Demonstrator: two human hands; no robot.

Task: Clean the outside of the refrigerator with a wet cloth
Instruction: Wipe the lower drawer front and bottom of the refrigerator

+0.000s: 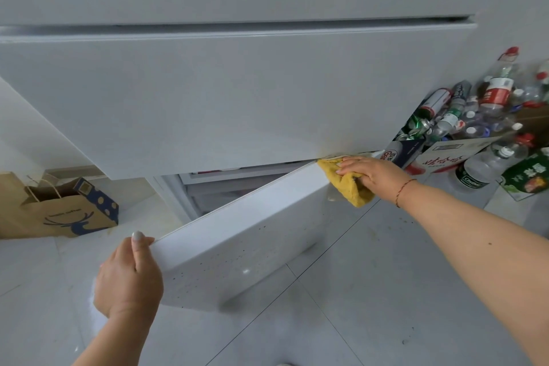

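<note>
Head view: left hand [129,273] pinches the lower refrigerator door [237,235] at seven o'clock; right hand [375,175], fingers spread, presses the yellow cloth [347,187] on its top edge at three o'clock. Loosening that pinch could swing the door onto the wiping fingers.

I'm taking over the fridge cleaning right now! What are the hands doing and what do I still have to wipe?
Left hand: grips the free corner of the lowest fridge door, holding it open.
Right hand: presses the yellow cloth on that door's top edge, near the hinge end.
Done: cannot tell how much has been wiped; the big door above looks clean.
Left: dark specks still dot the open door's front, so wipe those, finish the top edge, then shut the door.
Mind the bottles piled on the right.
</note>
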